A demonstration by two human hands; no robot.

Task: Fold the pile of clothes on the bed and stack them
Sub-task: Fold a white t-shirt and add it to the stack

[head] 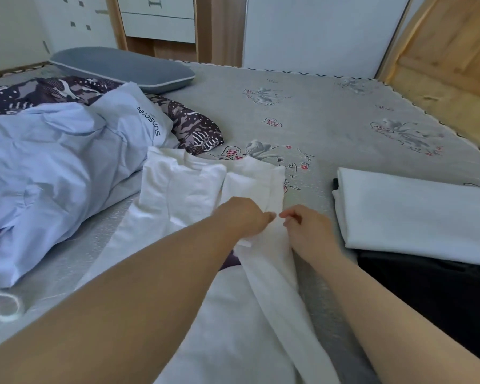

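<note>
A white shirt (194, 187) lies spread on the grey bed (330, 120) in front of me, its sides folded inward. My left hand (244, 214) pinches the shirt's right edge near the middle. My right hand (305, 228) pinches the same edge just beside it, fingertips almost touching the left hand's. A pale blue jacket (53, 173) lies crumpled at the left over a dark patterned garment (197, 128). At the right sits a folded white garment (416, 212) on top of a folded black one (427, 295).
A grey pillow (122, 67) lies at the head of the bed on the left. A white drawstring (3, 306) loops near the left edge. White drawers (158, 18) and a wooden door (449, 45) stand behind the bed.
</note>
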